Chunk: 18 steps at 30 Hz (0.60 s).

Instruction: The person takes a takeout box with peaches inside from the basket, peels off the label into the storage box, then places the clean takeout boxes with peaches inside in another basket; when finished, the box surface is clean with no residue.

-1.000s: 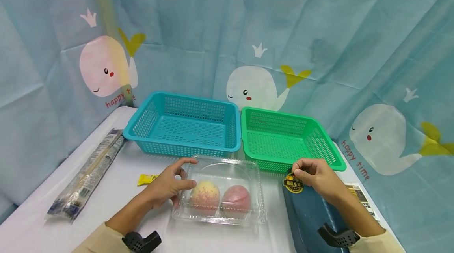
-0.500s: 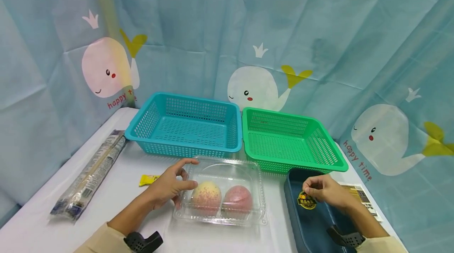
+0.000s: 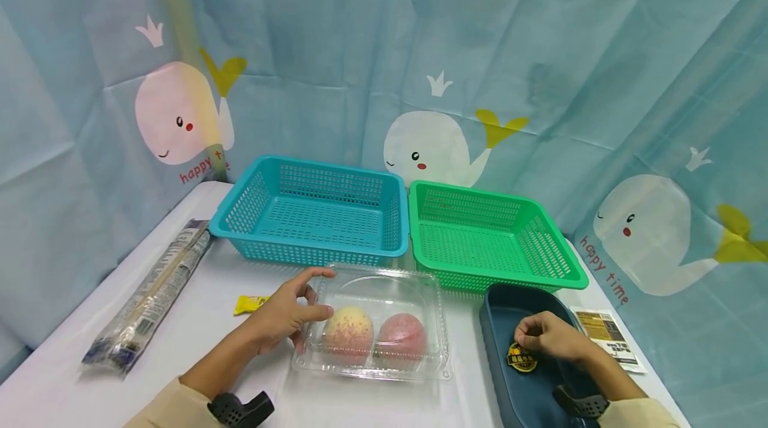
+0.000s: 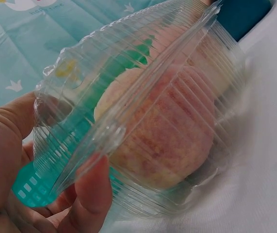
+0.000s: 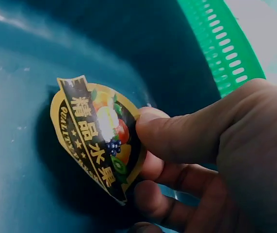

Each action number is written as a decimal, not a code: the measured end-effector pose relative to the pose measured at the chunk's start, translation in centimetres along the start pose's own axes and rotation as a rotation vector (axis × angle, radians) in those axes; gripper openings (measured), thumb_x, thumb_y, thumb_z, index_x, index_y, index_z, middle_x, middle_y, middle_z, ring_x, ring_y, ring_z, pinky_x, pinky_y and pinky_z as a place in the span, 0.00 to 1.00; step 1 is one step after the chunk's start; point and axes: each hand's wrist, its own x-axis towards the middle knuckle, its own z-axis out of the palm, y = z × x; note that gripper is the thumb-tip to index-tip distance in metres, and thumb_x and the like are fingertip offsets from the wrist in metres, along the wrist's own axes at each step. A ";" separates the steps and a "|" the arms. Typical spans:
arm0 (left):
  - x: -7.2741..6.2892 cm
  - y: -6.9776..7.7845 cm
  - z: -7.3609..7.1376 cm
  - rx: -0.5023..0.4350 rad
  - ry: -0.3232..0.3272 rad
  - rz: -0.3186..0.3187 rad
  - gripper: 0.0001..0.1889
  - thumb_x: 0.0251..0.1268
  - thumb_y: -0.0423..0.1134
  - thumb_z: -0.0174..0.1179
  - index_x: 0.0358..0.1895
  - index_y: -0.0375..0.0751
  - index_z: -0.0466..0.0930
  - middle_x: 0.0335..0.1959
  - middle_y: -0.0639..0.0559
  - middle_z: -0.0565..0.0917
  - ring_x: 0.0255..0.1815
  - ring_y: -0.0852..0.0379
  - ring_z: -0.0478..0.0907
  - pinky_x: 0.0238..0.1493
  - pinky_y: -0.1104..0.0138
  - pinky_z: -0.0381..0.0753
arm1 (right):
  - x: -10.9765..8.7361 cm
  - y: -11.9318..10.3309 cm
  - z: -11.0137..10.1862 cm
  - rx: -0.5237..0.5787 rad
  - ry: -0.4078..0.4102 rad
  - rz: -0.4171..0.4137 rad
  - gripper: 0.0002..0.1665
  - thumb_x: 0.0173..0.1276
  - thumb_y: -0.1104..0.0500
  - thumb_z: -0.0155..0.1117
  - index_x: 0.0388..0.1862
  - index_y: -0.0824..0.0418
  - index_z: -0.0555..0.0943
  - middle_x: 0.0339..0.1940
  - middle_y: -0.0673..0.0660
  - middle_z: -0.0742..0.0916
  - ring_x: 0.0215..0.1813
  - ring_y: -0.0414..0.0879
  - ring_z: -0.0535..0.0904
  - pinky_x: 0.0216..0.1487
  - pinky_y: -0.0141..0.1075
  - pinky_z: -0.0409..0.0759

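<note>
My left hand (image 3: 282,315) grips the left edge of a clear plastic clamshell box (image 3: 445,341), thumb on one side and fingers on the other. Inside lie two round fruits that look like peaches: a pale yellow one with pink speckles (image 3: 348,331) and a pinker one (image 3: 402,336). The lid is down over them. My right hand (image 3: 555,336) pinches a black and gold fruit sticker (image 5: 92,131) by its edge between thumb and fingers. The sticker is held inside a deep blue tray (image 3: 501,381), its printed face up and slightly curved.
A blue basket (image 3: 318,253) and a green basket (image 3: 498,275) stand side by side at the back. On the left lies a long plastic packet (image 3: 150,301), with a small yellow wrapper (image 3: 249,304) nearby. A printed packet (image 3: 609,338) lies right of the tray.
My right hand has moved from the tray's far end down and toward me, carrying the sticker into the tray. The left hand and clamshell box have stayed in place.
</note>
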 end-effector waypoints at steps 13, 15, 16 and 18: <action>0.0 0.0 -0.1 0.009 0.004 0.002 0.37 0.55 0.36 0.71 0.68 0.49 0.64 0.37 0.39 0.62 0.20 0.53 0.70 0.09 0.62 0.77 | 0.4 0.2 0.4 -0.081 0.018 -0.059 0.06 0.70 0.64 0.60 0.35 0.65 0.82 0.28 0.52 0.82 0.29 0.38 0.74 0.27 0.31 0.74; 0.1 0.0 -0.1 0.008 0.004 0.004 0.36 0.55 0.36 0.71 0.67 0.50 0.64 0.37 0.39 0.62 0.20 0.53 0.69 0.09 0.62 0.77 | 0.4 0.3 0.4 -0.092 0.023 -0.073 0.05 0.69 0.64 0.61 0.35 0.65 0.82 0.28 0.51 0.83 0.30 0.38 0.75 0.28 0.32 0.76; 0.1 0.0 -0.1 0.007 0.004 0.005 0.36 0.55 0.36 0.71 0.67 0.50 0.64 0.37 0.39 0.62 0.20 0.53 0.70 0.09 0.62 0.77 | 0.4 0.3 0.5 -0.096 0.024 -0.076 0.05 0.68 0.65 0.61 0.35 0.65 0.82 0.29 0.51 0.83 0.30 0.38 0.76 0.28 0.32 0.77; 0.1 -0.1 -0.1 0.007 0.003 0.005 0.36 0.55 0.36 0.71 0.67 0.50 0.64 0.37 0.39 0.62 0.20 0.53 0.69 0.09 0.62 0.77 | 0.3 0.4 0.5 -0.102 0.021 -0.086 0.03 0.67 0.65 0.62 0.35 0.66 0.82 0.29 0.51 0.83 0.31 0.39 0.77 0.29 0.33 0.78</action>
